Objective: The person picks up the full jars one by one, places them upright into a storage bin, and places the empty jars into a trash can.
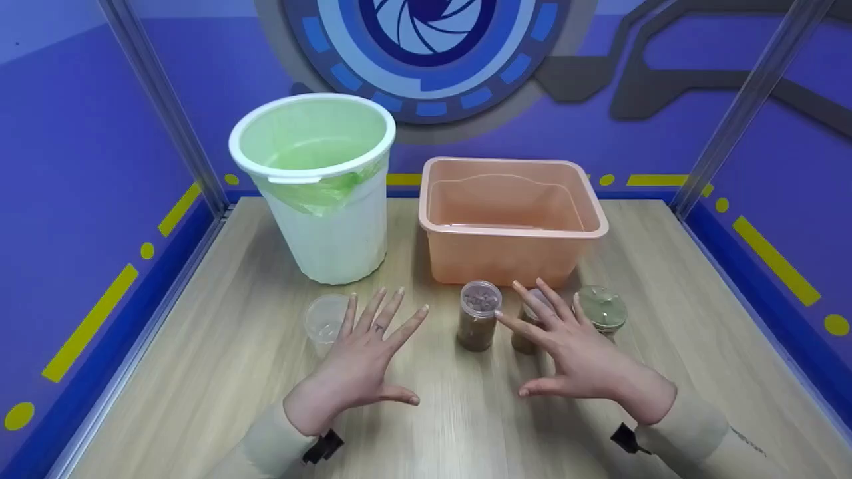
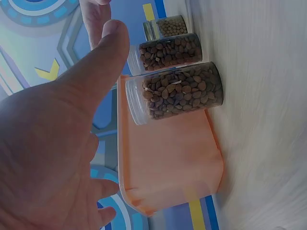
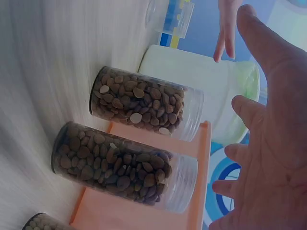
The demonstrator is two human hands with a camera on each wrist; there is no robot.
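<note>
Both hands are held with fingers spread, apart from the jars and holding nothing. The left hand hovers beside a clear, empty-looking plastic jar, partly covering it. Over the right side, the right hand hides part of a second clear jar of brown kernels. Just left of its fingers stands another such jar, upright; the left wrist view shows its brown, almond-like kernels. Behind the right hand is a jar with a greenish top; small beige beans show inside it.
At the back left stands a white bin lined with a green bag. A peach-coloured tub sits to its right, behind the jars. Blue-purple panels with metal posts enclose the wooden table.
</note>
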